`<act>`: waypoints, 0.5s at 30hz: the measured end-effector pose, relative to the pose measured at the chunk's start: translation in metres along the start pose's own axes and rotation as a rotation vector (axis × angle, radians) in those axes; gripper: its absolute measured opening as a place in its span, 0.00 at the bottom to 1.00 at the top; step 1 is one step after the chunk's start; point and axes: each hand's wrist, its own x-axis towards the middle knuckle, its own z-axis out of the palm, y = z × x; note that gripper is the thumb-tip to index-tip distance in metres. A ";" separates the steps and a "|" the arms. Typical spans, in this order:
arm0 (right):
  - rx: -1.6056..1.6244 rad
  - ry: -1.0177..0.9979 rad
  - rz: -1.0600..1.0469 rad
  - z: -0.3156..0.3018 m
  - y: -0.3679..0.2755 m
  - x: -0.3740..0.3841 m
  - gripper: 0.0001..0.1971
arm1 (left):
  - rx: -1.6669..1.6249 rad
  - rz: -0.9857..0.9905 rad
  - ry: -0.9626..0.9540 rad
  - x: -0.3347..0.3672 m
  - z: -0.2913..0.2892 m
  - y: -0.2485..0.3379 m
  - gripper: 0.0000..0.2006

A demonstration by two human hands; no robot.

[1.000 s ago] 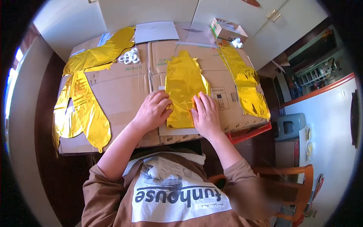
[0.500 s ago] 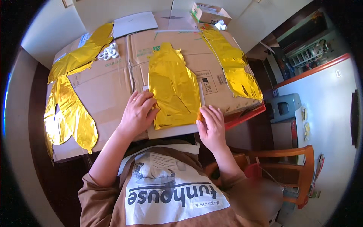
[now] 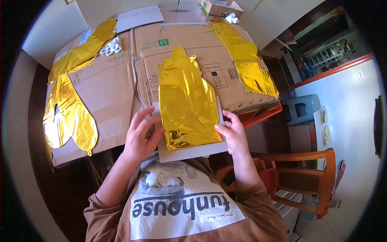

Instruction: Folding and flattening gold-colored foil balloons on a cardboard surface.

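Note:
A flat gold foil balloon (image 3: 189, 97) lies on a pale grey-white board (image 3: 189, 155) at the table's near edge. Its lower end looks straight and folded, and its narrow top points away from me. Beside the lower left edge, my left hand (image 3: 140, 135) has its fingers apart, with the thumb close to the foil. My right hand (image 3: 236, 135) is at the opposite edge. Its thumb touches the foil there, and the other fingers are loosely bent and separate from the thumb.
Flattened cardboard (image 3: 109, 92) covers the table. More gold foil balloons lie at the left (image 3: 72, 109) and right (image 3: 246, 56). White rings (image 3: 111, 47), a grey-white sheet (image 3: 140, 18) and an open carton (image 3: 221, 9) sit toward the back. A wooden chair (image 3: 304, 181) stands right.
The board and balloon have come nearer to me. My left fingers have spread away from the foil, and my right hand has moved slightly right and nearer. The view has shifted a little.

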 end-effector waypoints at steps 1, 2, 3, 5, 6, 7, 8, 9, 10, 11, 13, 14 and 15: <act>0.030 -0.023 0.017 0.000 -0.002 -0.006 0.28 | -0.075 -0.040 0.072 -0.017 -0.002 -0.005 0.10; 0.060 -0.046 0.035 0.000 -0.004 -0.012 0.28 | -0.150 -0.080 0.144 -0.033 -0.004 -0.005 0.09; 0.100 -0.064 0.067 0.000 -0.003 -0.019 0.27 | -0.417 -0.414 0.177 -0.052 -0.006 0.007 0.06; 0.185 -0.099 0.131 0.001 0.002 -0.030 0.25 | -0.578 -0.833 0.028 -0.070 -0.019 0.018 0.07; 0.193 -0.103 0.137 0.001 0.007 -0.035 0.24 | -0.631 -0.955 -0.090 -0.073 -0.025 0.011 0.11; 0.178 -0.110 0.143 0.002 0.011 -0.038 0.24 | -0.822 -1.119 -0.132 -0.074 -0.025 0.001 0.17; 0.162 -0.117 0.148 0.003 0.015 -0.041 0.23 | -0.922 -1.175 -0.105 -0.074 -0.022 -0.001 0.20; 0.147 -0.118 0.149 0.004 0.017 -0.044 0.23 | -1.025 -1.224 -0.083 -0.069 -0.017 0.001 0.22; 0.136 -0.130 0.151 0.004 0.017 -0.047 0.22 | -1.079 -1.188 -0.079 -0.062 -0.011 0.006 0.21; 0.125 -0.142 0.153 0.004 0.017 -0.049 0.21 | -1.132 -1.151 -0.075 -0.054 -0.007 0.012 0.20; 0.104 -0.169 0.150 0.000 0.020 -0.053 0.18 | -1.189 -1.117 -0.078 -0.048 0.002 0.017 0.17; 0.093 -0.186 0.148 -0.004 0.023 -0.054 0.17 | -1.194 -1.124 -0.083 -0.048 0.006 0.017 0.16; 0.087 -0.200 0.142 -0.007 0.024 -0.054 0.16 | -1.196 -1.128 -0.094 -0.047 0.009 0.019 0.15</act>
